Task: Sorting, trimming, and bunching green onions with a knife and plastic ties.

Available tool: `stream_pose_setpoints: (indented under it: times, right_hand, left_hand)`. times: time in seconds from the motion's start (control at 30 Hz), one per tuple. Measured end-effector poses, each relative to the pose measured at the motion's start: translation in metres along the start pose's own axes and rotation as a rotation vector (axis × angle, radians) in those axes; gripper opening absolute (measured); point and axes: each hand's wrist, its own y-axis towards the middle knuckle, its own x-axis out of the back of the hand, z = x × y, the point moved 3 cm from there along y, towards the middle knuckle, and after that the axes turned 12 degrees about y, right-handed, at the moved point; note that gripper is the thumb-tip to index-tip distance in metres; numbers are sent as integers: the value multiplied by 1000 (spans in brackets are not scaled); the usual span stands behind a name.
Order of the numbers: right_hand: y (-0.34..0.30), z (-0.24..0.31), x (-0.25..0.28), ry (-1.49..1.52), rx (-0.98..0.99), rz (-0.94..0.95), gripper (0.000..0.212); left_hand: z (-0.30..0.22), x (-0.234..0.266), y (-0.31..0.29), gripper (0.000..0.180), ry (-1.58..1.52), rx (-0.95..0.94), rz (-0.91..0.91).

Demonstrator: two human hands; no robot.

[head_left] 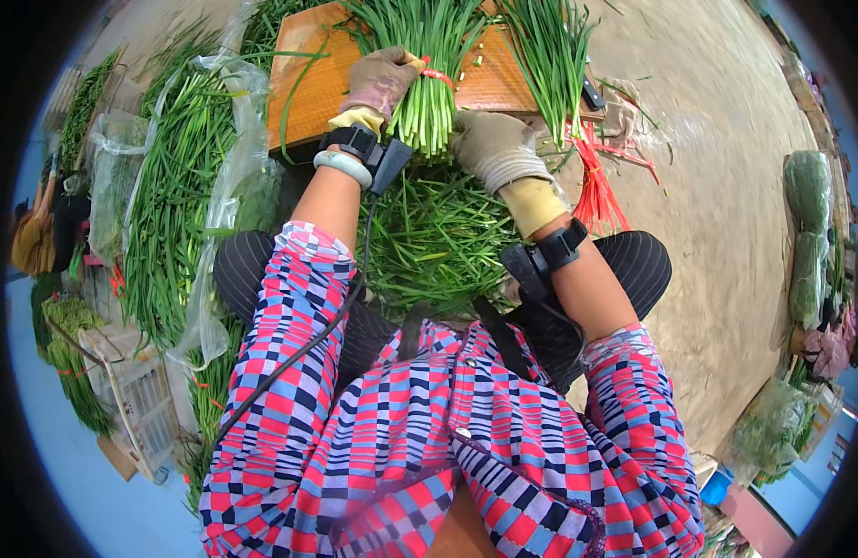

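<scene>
A thick bunch of garlic chives [421,116] lies over the wooden board in front of me, its pale cut ends toward me. A red tie [436,75] goes around it near those ends. My left hand [380,82], in a soiled glove, is closed at the bunch's left side, with its fingertips pinching at the tie. On the other side my gloved right hand [494,144] curls against the cut ends; some of its fingers are hidden. Another bunch of chives [550,60] lies on the right part of the board, near red tie strips [596,186] hanging off the edge.
The orange-brown board [303,88] has a dark knife handle [592,96] at its right edge. Loose green leaves [438,242] pile up between my knees. Chives in clear plastic [182,177] and a white crate [145,400] stand at left. Wrapped bundles [805,242] lie far right.
</scene>
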Motion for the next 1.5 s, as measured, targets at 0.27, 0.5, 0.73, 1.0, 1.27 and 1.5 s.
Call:
stream_pose_setpoints:
  times: [0.27, 0.5, 0.73, 1.0, 1.27, 1.5]
  right_hand:
    - [0, 4, 9, 188, 76, 81, 36]
    - [22, -8, -7, 164, 129, 84, 27]
    - [-29, -4, 1, 299, -47, 135, 29]
    - [75, 5, 29, 291, 346, -385, 31]
    - [121, -33, -19, 863, 219, -249, 22]
    - [121, -33, -21, 883, 153, -240, 29]
  left_hand:
    - [-4, 6, -5, 11, 66, 18, 23]
    - [-14, 6, -6, 13, 139, 28, 19]
    - [-5, 13, -12, 18, 59, 40, -10]
    - [-27, 11, -14, 20, 144, 21, 27]
    - [-50, 20, -22, 21, 373, -135, 1]
    - [-48, 5, -23, 8, 971, -464, -189]
